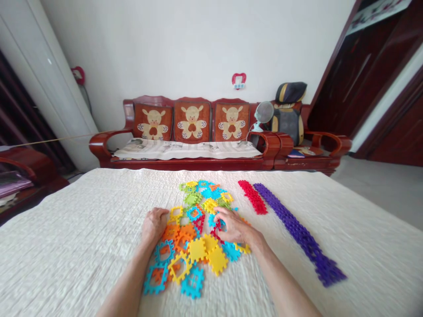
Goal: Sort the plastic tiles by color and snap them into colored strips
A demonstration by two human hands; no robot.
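Observation:
A loose pile of interlocking plastic building tiles with notched edges lies on the table, in yellow, orange, blue, green and red. My left hand (155, 223) rests at the pile's left edge with loosely bent fingers, beside a yellow frame tile (176, 213) and orange tiles (171, 232). My right hand (234, 225) reaches over the right side of the pile, thumb and fingers apart. Its fingers are over a red tile (216, 230) and a blue tile, partly hidden beneath it. Nearer me lie yellow solid tiles (197, 250) and a blue window tile (192, 282).
To the right, a red strip of tiles (253, 197) and a long purple strip of tiles (294, 226) lie on the quilted white tablecloth (86, 237). Behind the table stand a wooden sofa (185, 164) with bear cushions (192, 121) and a small fan (264, 112).

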